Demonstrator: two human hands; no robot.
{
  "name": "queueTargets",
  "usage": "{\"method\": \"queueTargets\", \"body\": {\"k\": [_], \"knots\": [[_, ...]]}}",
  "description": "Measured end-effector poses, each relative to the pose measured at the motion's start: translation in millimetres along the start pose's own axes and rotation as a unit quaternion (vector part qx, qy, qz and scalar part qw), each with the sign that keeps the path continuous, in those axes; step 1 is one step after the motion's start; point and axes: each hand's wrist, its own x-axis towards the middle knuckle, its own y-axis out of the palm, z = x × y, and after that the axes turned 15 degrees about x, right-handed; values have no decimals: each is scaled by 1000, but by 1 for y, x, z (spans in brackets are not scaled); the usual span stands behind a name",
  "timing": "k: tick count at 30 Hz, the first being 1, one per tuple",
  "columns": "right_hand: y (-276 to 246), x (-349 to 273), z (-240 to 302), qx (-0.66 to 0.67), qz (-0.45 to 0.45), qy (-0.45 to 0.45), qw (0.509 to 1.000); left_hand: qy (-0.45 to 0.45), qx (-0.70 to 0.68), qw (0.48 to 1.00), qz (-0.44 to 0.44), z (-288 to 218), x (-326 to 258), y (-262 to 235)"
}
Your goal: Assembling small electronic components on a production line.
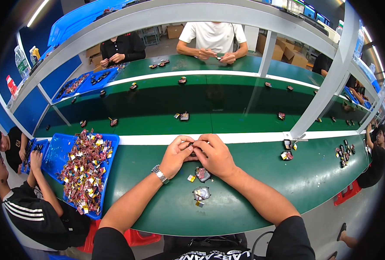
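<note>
My left hand and my right hand meet over the green bench, fingertips pinched together on a small dark part that they mostly hide. A metal watch sits on my left wrist. Just below my hands lie two more small parts on the bench: one dark with a yellow tag, and another silvery one nearer me.
A blue tray heaped with several small red, yellow and silver parts stands to my left. Small parts ride the green conveyor belt beyond a white strip. Other people sit at left, right and across. A grey frame post rises at right.
</note>
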Motion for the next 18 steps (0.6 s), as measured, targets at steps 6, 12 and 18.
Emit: {"method": "queueTargets", "body": {"k": [6,12,18], "knots": [[4,-3,3,179,-34,214,960,-8,64,997,-32,6,2,1],[4,1,-14,229,-16,299,926,-25,106,992,-59,3,-2,3],[-50,32,-136,47,-189,456,868,41,67,996,-46,1,2,-3]]}}
